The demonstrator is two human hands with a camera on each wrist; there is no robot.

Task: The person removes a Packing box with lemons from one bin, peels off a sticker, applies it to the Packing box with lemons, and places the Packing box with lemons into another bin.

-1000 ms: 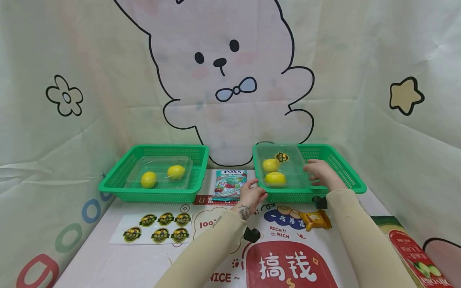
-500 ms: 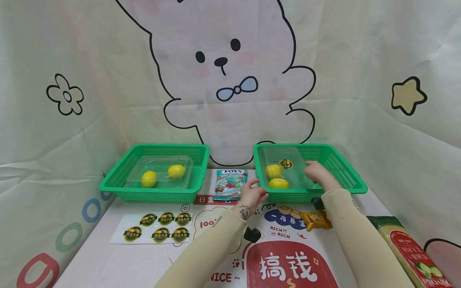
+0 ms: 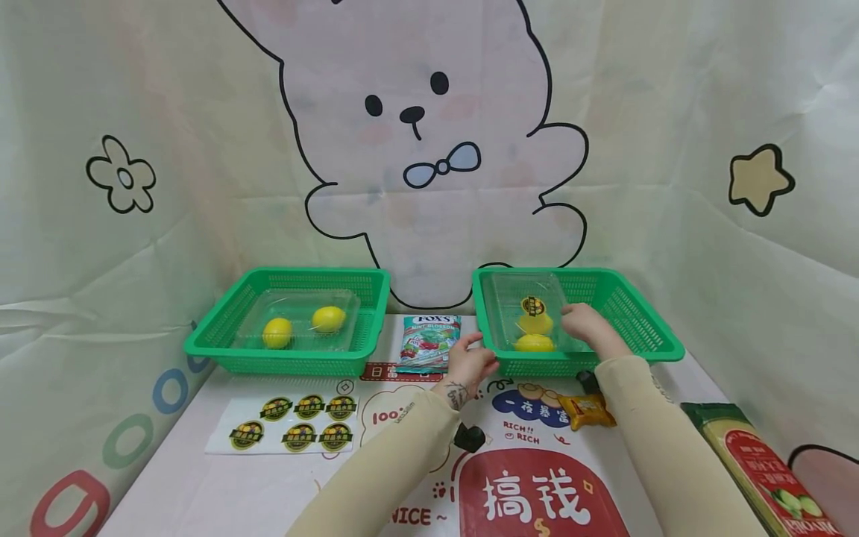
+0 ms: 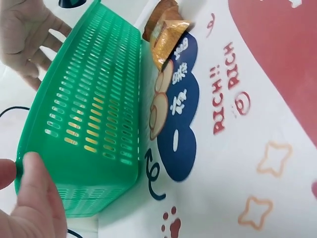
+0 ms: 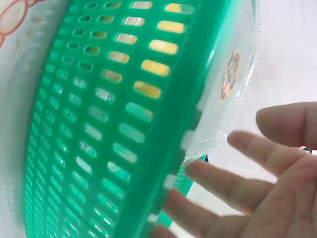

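In the head view, a clear plastic box [image 3: 508,294] with two lemons [image 3: 535,344] and a round black-and-gold sticker [image 3: 533,306] sits in the right green basket [image 3: 644,313]. My left hand [image 3: 467,367] holds that basket's near left corner; the left wrist view shows thumb and finger [image 4: 35,173] on either side of the rim. At the box's right side is my right hand [image 3: 590,328]. Its fingers [image 5: 223,183] stretch out with the thumb apart in the right wrist view, fingertips right at the box's edge.
Another green basket [image 3: 201,343] on the left holds a clear box with two lemons. Between the baskets lies a FOX'S candy bag [image 3: 429,344]. A sticker sheet [image 3: 221,418], a gold-wrapped snack [image 3: 587,412] and a red-and-green packet [image 3: 758,466] lie nearer.
Both lemons in the right box have rolled to the right, and the box has shifted slightly right. My right hand has moved a little left; the left hand stays on the basket corner.
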